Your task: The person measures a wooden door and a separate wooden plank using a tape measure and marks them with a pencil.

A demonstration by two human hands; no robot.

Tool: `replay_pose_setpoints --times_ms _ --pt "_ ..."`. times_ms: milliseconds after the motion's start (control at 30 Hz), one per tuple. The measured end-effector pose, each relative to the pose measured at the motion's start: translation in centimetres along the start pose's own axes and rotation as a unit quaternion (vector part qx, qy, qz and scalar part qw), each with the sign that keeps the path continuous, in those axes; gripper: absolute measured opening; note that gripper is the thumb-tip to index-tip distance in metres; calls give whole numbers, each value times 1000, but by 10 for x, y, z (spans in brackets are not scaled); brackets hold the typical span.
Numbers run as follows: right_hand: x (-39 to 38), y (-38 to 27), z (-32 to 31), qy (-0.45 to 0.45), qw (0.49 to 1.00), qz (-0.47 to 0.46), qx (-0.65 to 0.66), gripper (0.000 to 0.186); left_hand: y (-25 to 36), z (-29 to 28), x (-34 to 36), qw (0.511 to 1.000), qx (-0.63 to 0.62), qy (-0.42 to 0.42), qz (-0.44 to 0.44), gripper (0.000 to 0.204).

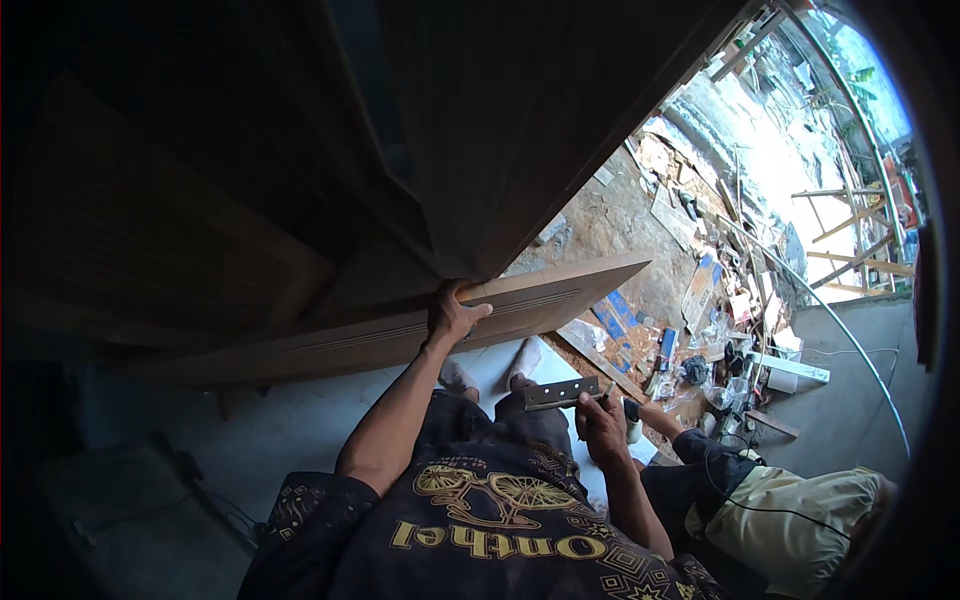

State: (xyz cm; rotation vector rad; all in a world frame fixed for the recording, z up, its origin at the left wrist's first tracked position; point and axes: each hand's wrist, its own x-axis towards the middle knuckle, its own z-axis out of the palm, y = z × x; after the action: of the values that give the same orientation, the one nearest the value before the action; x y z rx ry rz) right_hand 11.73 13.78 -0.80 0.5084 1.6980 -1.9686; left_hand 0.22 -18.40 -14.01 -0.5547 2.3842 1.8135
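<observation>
A carved wooden door panel (540,295) lies slantwise in front of me, its pale edge toward the light. My left hand (456,316) is closed over that edge, thumb stretched along the near side; its fingertips are partly hidden. In my right hand (603,428) I hold a dark metal hinge (562,392) by its right end, with several screw holes showing in its flat leaf. The hinge is apart from the door, above my feet.
Close at my right crouches another person (790,515), an arm stretched toward my right hand. Tall dark wood panels (520,120) rise ahead. Scrap boards and rubbish (710,330) litter the ground at right, beside a low grey wall (850,350). White tiles (270,440) lie underfoot.
</observation>
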Motion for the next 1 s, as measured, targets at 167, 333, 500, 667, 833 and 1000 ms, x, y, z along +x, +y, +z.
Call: replay_pose_setpoints --times_ms 167,333,500,667,833,1000 --pt "-8 1 20 22 999 -33 23 23 -9 10 10 996 58 37 54 64" --pt "-14 -2 25 61 995 -67 44 27 -1 11 -1 994 84 42 61 63" --pt "15 -5 4 -12 997 -70 14 28 -36 -4 -1 992 -41 104 64 63" --pt "22 -4 18 79 992 -67 78 32 -19 -9 -87 982 -63 174 32 61" --pt "49 19 22 -219 964 -47 147 40 -49 -23 -215 859 -472 101 -171 29" --pt "34 71 92 -387 910 100 110 44 -91 -39 -354 696 -628 153 -314 21"
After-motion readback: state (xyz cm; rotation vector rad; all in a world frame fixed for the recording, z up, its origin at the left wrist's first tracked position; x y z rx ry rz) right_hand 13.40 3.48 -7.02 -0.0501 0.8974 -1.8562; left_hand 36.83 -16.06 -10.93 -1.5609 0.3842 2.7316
